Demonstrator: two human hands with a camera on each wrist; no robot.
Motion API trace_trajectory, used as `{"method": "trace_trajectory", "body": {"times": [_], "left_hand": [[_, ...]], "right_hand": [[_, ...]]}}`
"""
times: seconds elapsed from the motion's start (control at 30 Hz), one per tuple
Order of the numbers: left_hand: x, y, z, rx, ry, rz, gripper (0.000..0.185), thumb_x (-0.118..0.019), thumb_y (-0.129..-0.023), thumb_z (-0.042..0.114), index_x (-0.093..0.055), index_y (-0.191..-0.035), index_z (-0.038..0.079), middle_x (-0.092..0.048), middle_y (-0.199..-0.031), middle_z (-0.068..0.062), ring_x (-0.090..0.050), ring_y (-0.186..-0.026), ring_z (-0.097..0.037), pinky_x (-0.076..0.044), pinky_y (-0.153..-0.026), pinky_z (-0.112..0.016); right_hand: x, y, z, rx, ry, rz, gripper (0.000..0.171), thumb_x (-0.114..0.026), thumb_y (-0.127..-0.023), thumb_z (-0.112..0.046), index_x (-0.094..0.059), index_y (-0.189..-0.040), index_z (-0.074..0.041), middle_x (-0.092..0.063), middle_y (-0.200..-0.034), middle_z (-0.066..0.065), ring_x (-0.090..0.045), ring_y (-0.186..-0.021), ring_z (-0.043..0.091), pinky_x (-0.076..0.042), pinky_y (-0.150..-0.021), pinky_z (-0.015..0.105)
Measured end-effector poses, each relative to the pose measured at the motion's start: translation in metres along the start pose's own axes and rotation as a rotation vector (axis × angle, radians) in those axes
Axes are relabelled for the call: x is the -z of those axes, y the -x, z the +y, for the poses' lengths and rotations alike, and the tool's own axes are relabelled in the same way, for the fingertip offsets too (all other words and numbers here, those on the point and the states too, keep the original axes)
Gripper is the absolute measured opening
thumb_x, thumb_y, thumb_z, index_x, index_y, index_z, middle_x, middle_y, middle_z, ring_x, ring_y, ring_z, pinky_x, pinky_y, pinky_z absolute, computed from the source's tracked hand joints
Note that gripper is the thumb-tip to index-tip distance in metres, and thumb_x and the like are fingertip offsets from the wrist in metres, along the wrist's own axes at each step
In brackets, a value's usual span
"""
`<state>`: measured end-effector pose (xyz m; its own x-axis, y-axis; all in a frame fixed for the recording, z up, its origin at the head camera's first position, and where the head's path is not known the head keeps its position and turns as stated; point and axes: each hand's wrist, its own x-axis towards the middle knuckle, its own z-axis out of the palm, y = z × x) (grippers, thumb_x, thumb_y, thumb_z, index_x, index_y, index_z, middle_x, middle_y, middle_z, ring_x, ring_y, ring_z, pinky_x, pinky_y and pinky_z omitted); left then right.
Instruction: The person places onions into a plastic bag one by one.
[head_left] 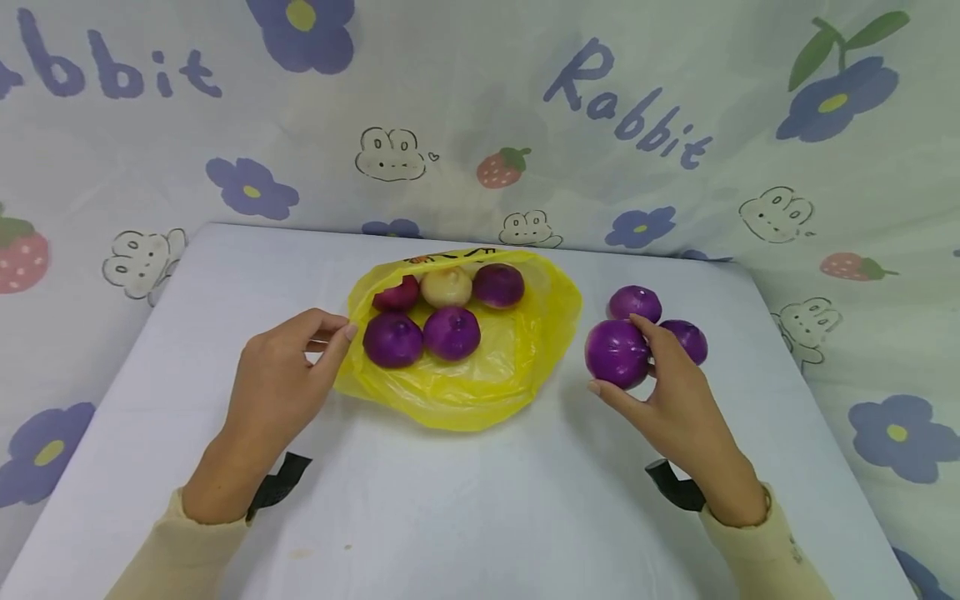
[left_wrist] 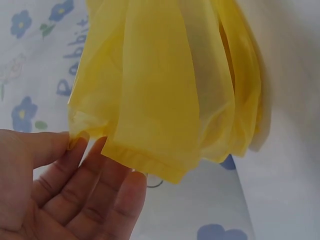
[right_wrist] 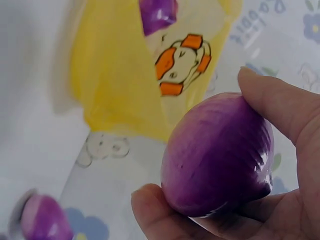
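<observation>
A yellow plastic bag (head_left: 450,408) lies spread with its mouth open on the table. Inside it are several purple onions (head_left: 452,333), a pale peeled onion (head_left: 446,287) and a dark red piece (head_left: 397,295). At the bag's left edge my left hand (head_left: 288,375) pinches the rim between thumb and forefinger; the left wrist view shows the thin plastic (left_wrist: 155,90) there. My right hand (head_left: 678,400) grips a purple onion (head_left: 617,354) right of the bag, thumb on one side and fingers on the other, seen close in the right wrist view.
Two more purple onions, one at the back (head_left: 635,304) and one to the right (head_left: 686,341), sit on the white table (head_left: 480,517) beyond my right hand. A patterned cloth (head_left: 450,100) with rabbits and flowers hangs behind the table.
</observation>
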<state>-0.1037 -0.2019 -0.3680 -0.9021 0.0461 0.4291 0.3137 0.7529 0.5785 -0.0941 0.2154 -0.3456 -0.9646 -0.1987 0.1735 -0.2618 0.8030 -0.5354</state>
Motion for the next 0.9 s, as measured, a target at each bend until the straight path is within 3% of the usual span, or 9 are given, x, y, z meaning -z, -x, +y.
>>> {"method": "trace_trajectory", "body": {"times": [0.17, 0.33, 0.7, 0.9], "left_hand": [[0.0, 0.001, -0.001, 0.006, -0.004, 0.014, 0.008, -0.077, -0.097, 0.01, -0.075, -0.102, 0.004, -0.077, -0.093, -0.008, -0.074, -0.083, -0.028, -0.059, -0.064, -0.033], [-0.001, 0.0, -0.002, -0.009, 0.013, 0.028, 0.006, -0.077, -0.097, 0.01, -0.074, -0.1, 0.005, -0.075, -0.089, -0.006, -0.072, -0.081, -0.026, -0.044, -0.064, -0.012], [-0.001, -0.001, -0.002, -0.012, 0.033, 0.033, 0.005, -0.076, -0.097, 0.008, -0.073, -0.1, 0.005, -0.075, -0.09, -0.006, -0.072, -0.082, -0.027, -0.041, -0.065, -0.007], [-0.001, -0.001, -0.002, -0.009, 0.037, 0.037, 0.006, -0.076, -0.097, 0.007, -0.073, -0.1, 0.004, -0.075, -0.091, -0.007, -0.073, -0.083, -0.028, -0.041, -0.066, -0.006]], "right_hand": [[-0.009, -0.014, -0.013, 0.071, 0.0, -0.032, 0.093, -0.093, -0.082, -0.025, -0.04, -0.156, -0.005, -0.051, -0.15, 0.018, -0.058, -0.128, 0.036, -0.056, -0.098, 0.056], [-0.016, -0.023, -0.023, 0.102, 0.009, -0.068, 0.092, -0.093, -0.082, -0.029, -0.042, -0.155, -0.004, -0.053, -0.148, 0.016, -0.057, -0.13, 0.033, -0.054, -0.102, 0.053], [-0.032, -0.043, -0.036, 0.166, 0.003, -0.129, 0.089, -0.089, -0.086, -0.033, -0.042, -0.154, 0.0, -0.052, -0.148, 0.015, -0.054, -0.131, 0.03, -0.051, -0.108, 0.048], [-0.041, -0.054, -0.042, 0.156, 0.008, -0.182, 0.089, -0.086, -0.089, -0.034, -0.038, -0.157, -0.001, -0.049, -0.152, 0.016, -0.057, -0.129, 0.03, -0.053, -0.106, 0.045]]}}
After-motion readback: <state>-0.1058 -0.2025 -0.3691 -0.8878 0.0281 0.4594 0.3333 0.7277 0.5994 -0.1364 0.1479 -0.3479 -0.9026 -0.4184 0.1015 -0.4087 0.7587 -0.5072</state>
